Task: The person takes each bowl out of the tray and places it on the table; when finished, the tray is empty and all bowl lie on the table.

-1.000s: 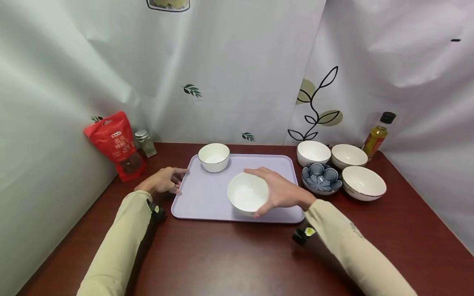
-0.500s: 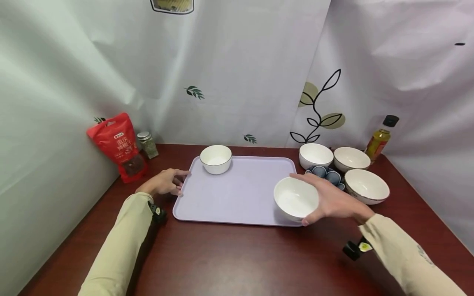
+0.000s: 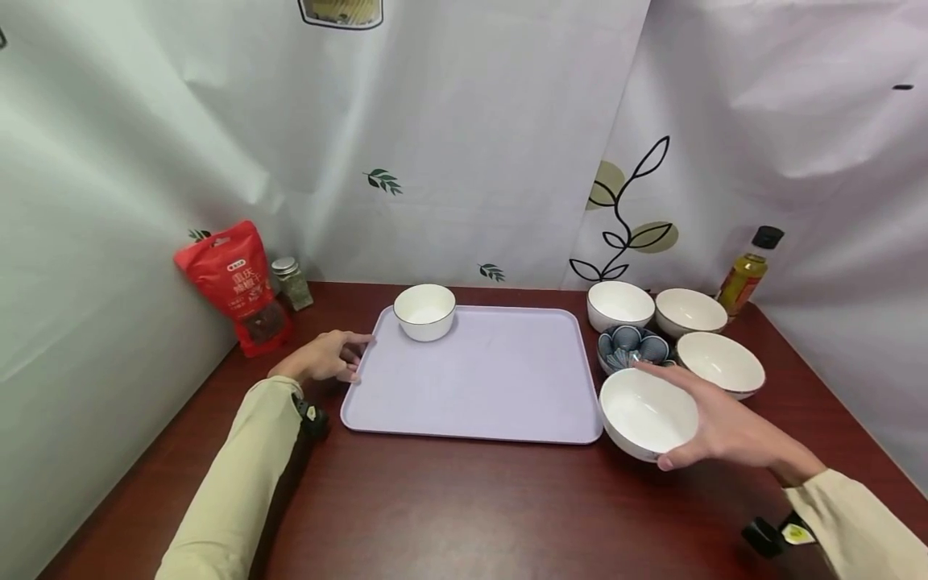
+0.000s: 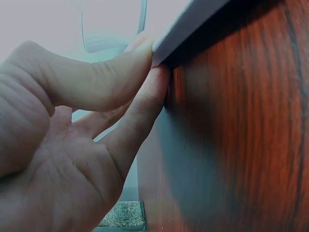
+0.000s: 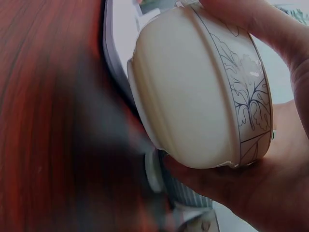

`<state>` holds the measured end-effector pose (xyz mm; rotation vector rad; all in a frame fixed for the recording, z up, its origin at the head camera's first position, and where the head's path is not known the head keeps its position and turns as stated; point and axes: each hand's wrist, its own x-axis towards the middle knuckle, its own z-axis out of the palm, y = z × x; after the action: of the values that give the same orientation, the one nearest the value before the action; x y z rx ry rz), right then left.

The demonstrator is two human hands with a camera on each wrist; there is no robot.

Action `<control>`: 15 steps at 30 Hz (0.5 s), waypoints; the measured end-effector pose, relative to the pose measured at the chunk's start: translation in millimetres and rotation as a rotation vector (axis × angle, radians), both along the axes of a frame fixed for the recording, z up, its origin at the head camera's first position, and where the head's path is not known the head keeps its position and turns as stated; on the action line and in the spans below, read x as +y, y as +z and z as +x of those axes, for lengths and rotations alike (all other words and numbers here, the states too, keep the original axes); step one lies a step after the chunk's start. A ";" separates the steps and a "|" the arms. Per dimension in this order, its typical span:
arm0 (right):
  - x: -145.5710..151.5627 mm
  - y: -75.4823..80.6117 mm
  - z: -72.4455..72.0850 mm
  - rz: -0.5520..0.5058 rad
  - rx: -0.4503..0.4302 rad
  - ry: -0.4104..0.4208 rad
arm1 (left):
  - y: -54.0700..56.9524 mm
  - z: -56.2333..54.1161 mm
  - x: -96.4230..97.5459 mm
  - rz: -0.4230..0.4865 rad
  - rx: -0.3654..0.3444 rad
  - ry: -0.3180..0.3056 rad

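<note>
My right hand grips a white bowl by its side, thumb near the front and fingers toward the back. The bowl is held just off the table, beyond the tray's right front corner. In the right wrist view, a band of dark leaf line drawing runs round the bowl's outside. My left hand pinches the left rim of the lilac tray; its thumb and a finger meet at the edge in the left wrist view. A white dark-rimmed bowl stands at the tray's back left.
Right of the tray stand a blue petal-shaped bowl, a white bowl and two cream bowls, with an oil bottle behind. At the left are a red pouch and a spice jar. Curtains close off the back and sides.
My right hand has carried the white bowl rightward from above the tray to beyond its right front corner. My left hand has stayed at the tray's left rim.
</note>
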<state>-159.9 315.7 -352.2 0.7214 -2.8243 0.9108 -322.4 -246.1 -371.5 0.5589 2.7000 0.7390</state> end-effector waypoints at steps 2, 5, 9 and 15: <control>6.0 -1.5 3.2 -0.005 -0.017 -0.020 | -0.5 0.6 -0.6 -0.002 -0.001 -0.002; 14.0 -3.8 7.1 -0.010 -0.051 -0.056 | -1.4 1.2 -0.7 0.001 -0.010 0.002; 20.2 -8.7 10.8 -0.007 -0.066 -0.084 | -1.3 2.0 -0.1 0.004 -0.022 0.005; 21.2 -14.9 12.0 -0.020 -0.042 -0.066 | -0.1 1.7 0.3 -0.003 -0.007 -0.001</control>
<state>-148.0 336.8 -367.1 0.6102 -2.8522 0.9532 -320.7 -245.8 -371.6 0.5562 2.6942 0.7348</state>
